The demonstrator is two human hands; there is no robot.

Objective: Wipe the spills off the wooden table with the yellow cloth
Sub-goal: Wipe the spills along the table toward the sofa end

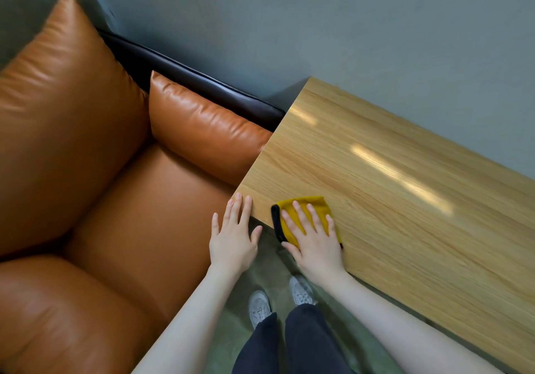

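Right hand (314, 239) lies flat, fingers spread, on the yellow cloth (311, 204) at the worktop (405, 171) corner; left hand (234, 237), grip apart, touches the edge beside an orange sofa (115, 185)

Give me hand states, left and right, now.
Left hand: open, flat, fingertips at the wooden table corner, holding nothing.
Right hand: open, pressing the yellow cloth flat.

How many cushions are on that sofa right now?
2. A large orange cushion leans at the sofa's far left; a smaller one lies beside the table edge. More may lie out of frame.
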